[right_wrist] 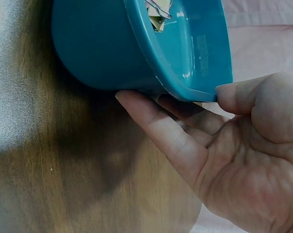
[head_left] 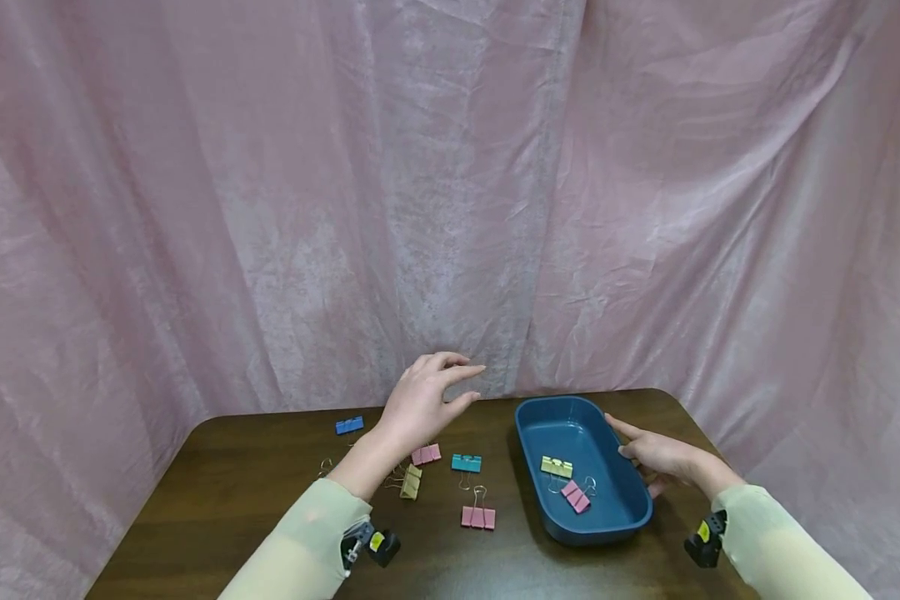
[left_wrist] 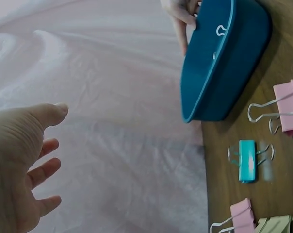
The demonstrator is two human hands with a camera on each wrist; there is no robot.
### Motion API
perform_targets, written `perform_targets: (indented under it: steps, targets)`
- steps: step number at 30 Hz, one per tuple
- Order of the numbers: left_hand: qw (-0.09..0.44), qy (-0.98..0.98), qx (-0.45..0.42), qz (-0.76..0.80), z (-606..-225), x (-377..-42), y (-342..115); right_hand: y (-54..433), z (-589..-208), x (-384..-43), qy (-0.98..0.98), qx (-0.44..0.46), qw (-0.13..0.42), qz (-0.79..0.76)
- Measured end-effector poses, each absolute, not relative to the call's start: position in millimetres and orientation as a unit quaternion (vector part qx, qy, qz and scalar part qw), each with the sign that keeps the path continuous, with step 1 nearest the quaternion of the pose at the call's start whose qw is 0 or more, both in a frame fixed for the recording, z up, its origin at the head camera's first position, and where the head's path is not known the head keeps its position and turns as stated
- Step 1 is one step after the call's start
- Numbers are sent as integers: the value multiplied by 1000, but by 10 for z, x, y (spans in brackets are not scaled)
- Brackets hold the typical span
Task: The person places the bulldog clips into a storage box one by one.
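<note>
The right wrist view shows what the head view mostly hides: the right hand [right_wrist: 243,165] pinches the blue tray [head_left: 594,450] with its thumb at the rim and fingers against the outer wall, while only the head view shows whole the yellow clip [head_left: 557,467] and pink clip [head_left: 576,497] lying inside. The tray sits at the right side of the brown table [head_left: 247,500], open top upward, long axis running away from the person, far end slanting slightly left. The left hand [head_left: 425,400] hovers, thumb and fingers spread apart.
</note>
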State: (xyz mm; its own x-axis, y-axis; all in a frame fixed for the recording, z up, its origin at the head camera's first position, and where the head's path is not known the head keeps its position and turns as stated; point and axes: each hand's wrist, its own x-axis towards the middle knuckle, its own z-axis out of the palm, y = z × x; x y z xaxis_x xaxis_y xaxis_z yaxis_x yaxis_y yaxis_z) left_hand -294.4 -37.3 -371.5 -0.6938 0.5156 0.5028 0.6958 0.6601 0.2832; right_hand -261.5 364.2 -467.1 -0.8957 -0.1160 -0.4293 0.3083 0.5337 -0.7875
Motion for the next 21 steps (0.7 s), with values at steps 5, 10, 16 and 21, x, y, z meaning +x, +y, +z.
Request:
perform_targets:
  steps: [5,10,16,21]
  targets:
    - [200,-886,-340,-243,-3650,-2885,-544,3661,-4668,-2613,849,51,222,-478]
    - [213,-884,-339,-242,-3619,-2841,-710,3668,-4666,-2599,849,52,223,-475]
    - [215,-891,-327,-231,-3626,-2815,-895,3670,-4663,-2603,849,55,224,-475]
    - [207,-900,-311,-225,-3668,-2808,-1030,3677,-4665,-2602,851,56,223,-473]
